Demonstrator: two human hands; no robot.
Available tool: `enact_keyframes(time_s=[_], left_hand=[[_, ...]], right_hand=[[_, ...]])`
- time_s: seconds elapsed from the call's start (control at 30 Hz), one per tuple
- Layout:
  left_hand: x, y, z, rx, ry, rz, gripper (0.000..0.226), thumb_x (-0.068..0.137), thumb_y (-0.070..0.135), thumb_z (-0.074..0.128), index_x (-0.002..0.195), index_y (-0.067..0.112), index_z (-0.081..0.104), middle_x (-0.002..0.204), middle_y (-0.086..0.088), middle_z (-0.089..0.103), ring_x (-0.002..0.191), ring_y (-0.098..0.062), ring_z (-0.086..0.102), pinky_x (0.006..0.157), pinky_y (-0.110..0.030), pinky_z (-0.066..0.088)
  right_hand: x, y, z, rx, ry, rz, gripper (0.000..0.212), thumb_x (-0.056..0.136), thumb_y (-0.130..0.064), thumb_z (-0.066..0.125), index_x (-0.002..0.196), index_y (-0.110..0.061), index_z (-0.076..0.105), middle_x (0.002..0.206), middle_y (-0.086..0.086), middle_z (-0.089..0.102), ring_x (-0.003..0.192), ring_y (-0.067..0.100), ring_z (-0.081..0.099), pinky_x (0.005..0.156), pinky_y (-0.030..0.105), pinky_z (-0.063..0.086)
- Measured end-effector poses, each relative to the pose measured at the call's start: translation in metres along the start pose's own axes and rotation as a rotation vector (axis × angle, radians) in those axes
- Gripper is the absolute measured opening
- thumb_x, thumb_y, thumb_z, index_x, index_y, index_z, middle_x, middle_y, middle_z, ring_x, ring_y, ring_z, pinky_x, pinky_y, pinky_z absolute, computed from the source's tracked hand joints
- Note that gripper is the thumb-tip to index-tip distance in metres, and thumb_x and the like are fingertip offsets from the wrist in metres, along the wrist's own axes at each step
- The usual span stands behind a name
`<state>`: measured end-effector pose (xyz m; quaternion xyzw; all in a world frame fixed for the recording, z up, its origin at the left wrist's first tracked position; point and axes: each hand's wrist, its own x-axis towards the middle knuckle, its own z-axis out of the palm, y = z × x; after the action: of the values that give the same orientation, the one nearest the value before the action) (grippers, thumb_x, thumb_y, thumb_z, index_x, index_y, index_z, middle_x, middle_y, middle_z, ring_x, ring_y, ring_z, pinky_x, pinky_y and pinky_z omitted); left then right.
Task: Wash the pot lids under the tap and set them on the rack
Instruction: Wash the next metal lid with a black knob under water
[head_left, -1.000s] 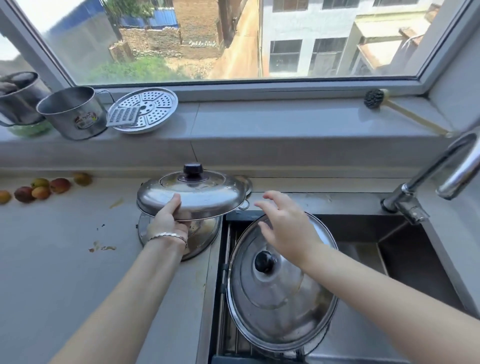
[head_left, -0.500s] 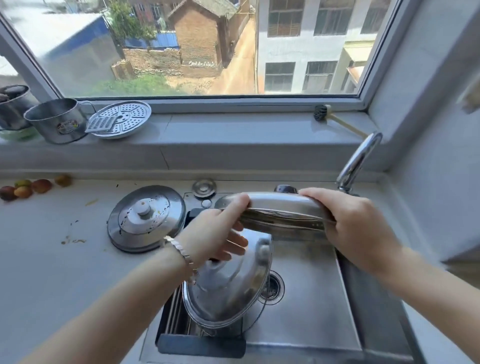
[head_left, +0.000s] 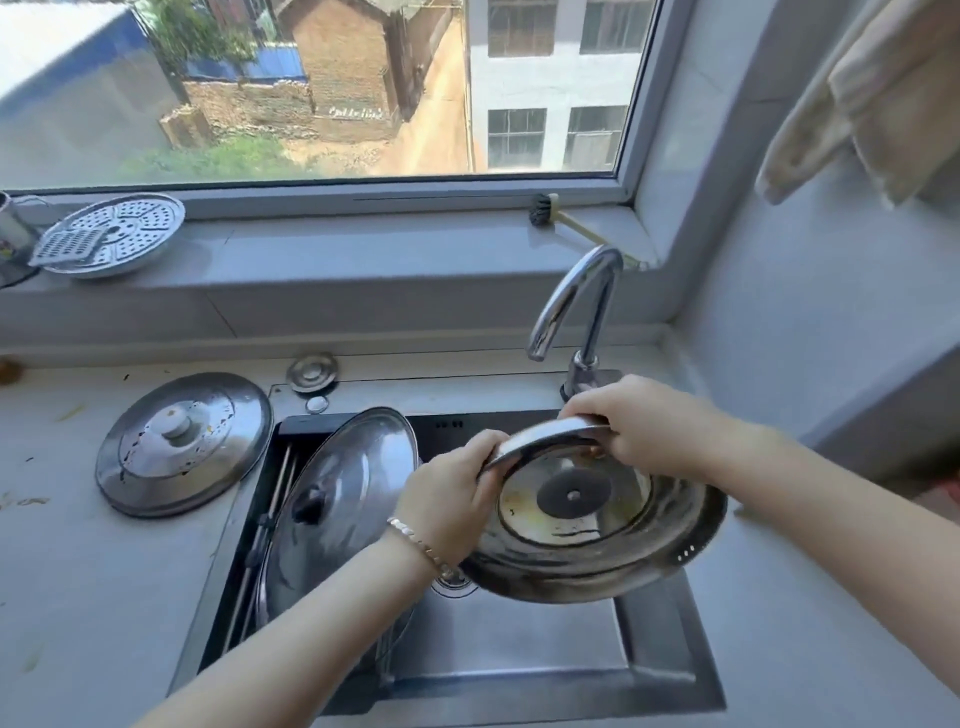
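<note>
I hold a steel pot lid over the sink, tilted so its stained underside faces me. My left hand grips its left rim and my right hand grips its far rim, just below the tap, which shows no running water. A larger lid with a black knob leans on edge in the rack at the sink's left side. Another lid with a metal knob lies flat on the counter, left of the sink.
A perforated steamer plate with a small grater on it and a brush lie on the window sill. A small round metal cap sits behind the sink. A towel hangs at upper right.
Both hands lifted the lid off the counter stack, carried it right over the sink and tipped it underside up. The metal-knob lid beneath stays on the counter; the view shifted right.
</note>
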<state>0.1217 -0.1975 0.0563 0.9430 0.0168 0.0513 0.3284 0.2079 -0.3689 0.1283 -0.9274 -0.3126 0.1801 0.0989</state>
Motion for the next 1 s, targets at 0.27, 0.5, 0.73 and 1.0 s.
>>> enact_keyframes(time_s=[0.27, 0.5, 0.73, 1.0], left_hand=[[0.023, -0.028, 0.027, -0.07, 0.029, -0.452, 0.039, 0.097, 0.04, 0.032, 0.069, 0.014, 0.04, 0.064, -0.001, 0.048, 0.065, -0.024, 0.048, 0.055, -0.032, 0.032], [0.049, -0.038, 0.015, -0.24, 0.094, -0.704, 0.04, 0.098, 0.04, 0.031, 0.068, 0.014, 0.035, 0.066, 0.0, 0.039, 0.059, -0.016, 0.037, 0.056, -0.033, 0.027], [0.06, -0.043, 0.012, -0.321, 0.131, -0.729, 0.04, 0.097, 0.039, 0.035, 0.065, 0.015, 0.03, 0.064, 0.001, 0.032, 0.057, -0.017, 0.031, 0.055, -0.032, 0.026], [0.062, -0.04, 0.015, -0.377, 0.162, -0.765, 0.041, 0.096, 0.036, 0.037, 0.062, 0.015, 0.028, 0.062, 0.0, 0.031, 0.056, -0.016, 0.03, 0.054, -0.031, 0.025]], right_hand=[[0.048, 0.065, 0.07, 0.432, 0.254, 0.304, 0.045, 0.084, -0.034, 0.061, 0.126, -0.019, 0.055, 0.122, 0.0, 0.057, 0.117, 0.019, 0.05, 0.097, 0.029, 0.038], [0.102, 0.088, 0.099, 1.08, 0.028, 0.908, 0.051, 0.083, -0.063, 0.047, 0.096, -0.014, 0.046, 0.085, 0.015, 0.062, 0.068, 0.024, 0.063, 0.054, 0.026, 0.051], [0.146, 0.106, 0.119, 0.955, 0.033, 0.953, 0.018, 0.092, -0.028, 0.038, 0.091, -0.011, 0.045, 0.068, 0.009, 0.051, 0.05, 0.02, 0.047, 0.043, 0.022, 0.037], [0.148, 0.127, 0.145, 0.781, 0.089, 0.903, 0.022, 0.085, -0.02, 0.037, 0.063, -0.021, 0.036, 0.088, 0.01, 0.049, 0.073, 0.025, 0.046, 0.052, 0.026, 0.031]])
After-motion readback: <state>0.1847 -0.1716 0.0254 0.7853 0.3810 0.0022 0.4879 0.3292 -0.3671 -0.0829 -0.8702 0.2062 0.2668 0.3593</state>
